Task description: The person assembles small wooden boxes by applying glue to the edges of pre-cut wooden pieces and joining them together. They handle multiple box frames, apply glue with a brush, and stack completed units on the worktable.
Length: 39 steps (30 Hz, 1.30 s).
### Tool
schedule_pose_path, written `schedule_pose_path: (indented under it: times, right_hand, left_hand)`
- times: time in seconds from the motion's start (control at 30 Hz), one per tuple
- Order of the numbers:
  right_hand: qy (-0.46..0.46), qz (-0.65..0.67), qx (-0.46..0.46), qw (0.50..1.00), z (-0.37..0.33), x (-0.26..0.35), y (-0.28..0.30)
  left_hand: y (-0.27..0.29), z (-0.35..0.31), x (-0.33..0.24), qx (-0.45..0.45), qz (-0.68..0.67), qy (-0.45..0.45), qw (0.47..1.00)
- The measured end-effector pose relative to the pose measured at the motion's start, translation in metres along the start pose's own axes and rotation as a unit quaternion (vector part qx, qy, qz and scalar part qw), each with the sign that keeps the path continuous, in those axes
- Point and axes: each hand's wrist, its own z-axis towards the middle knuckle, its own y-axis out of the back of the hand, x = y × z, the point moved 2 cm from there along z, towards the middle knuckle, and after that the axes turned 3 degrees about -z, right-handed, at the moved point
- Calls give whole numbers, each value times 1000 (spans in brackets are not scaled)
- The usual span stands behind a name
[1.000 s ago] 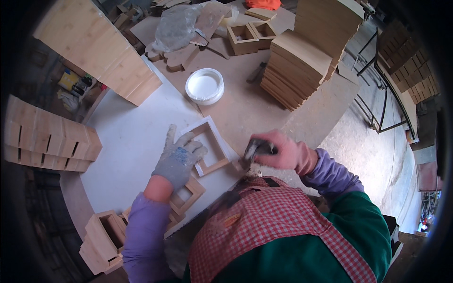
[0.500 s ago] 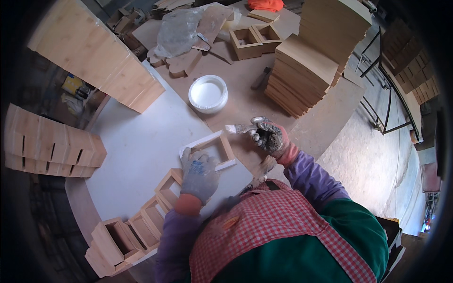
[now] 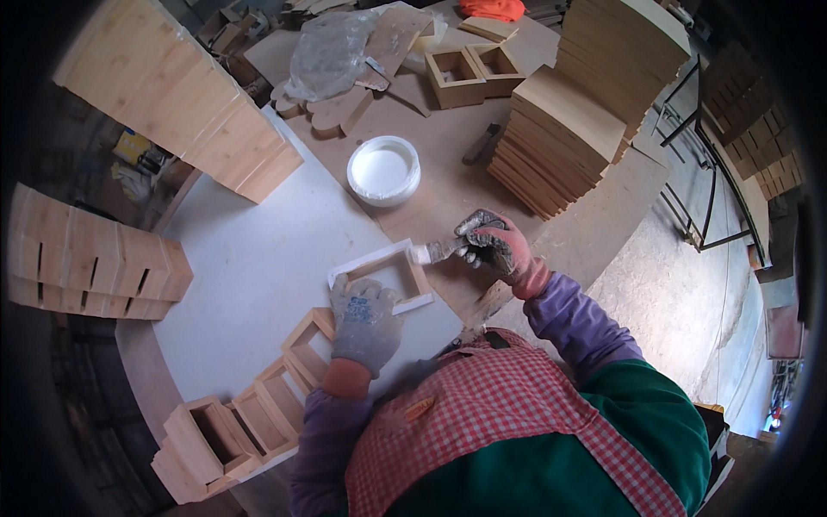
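My left hand (image 3: 366,323), in a grey glove, grips the near left side of a rectangular wooden frame (image 3: 417,274) on the white board. White paste coats part of the frame's upper edges. In my right hand (image 3: 498,247), whose glove is stained dark, is a flat brush (image 3: 443,250) with a whitened tip. That tip meets the frame's far right corner. Beyond the frame stands a round white tub (image 3: 353,172) with white paste in it. Close to my left forearm, a row of open wooden boxes (image 3: 274,398) runs along the board's near edge.
Tall stacks of wooden pieces rise at the left (image 3: 185,103) and lower left (image 3: 103,267). At the far right, thin boards (image 3: 560,129) are piled high. Two joined boxes (image 3: 455,93), a clear plastic bag (image 3: 327,56) and wood offcuts (image 3: 340,112) lie at the back.
My right hand has brought the brush slightly nearer me, from just beyond the frame onto its far right corner. My left hand keeps its grip on the frame.
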Motion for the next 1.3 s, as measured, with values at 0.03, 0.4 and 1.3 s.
schedule_pose_path:
  times: [0.03,0.4,1.3]
  right_hand:
    - [8,-57,37,998,-3,8,-2]
    - [54,-288,-26,956,7,47,-44]
    - [15,-463,34,886,-35,59,-61]
  left_hand:
    - [0,0,0,-8,6,0,1000]
    - [0,0,-3,20,29,17,999]
    - [-3,-2,-1,6,17,21,1000]
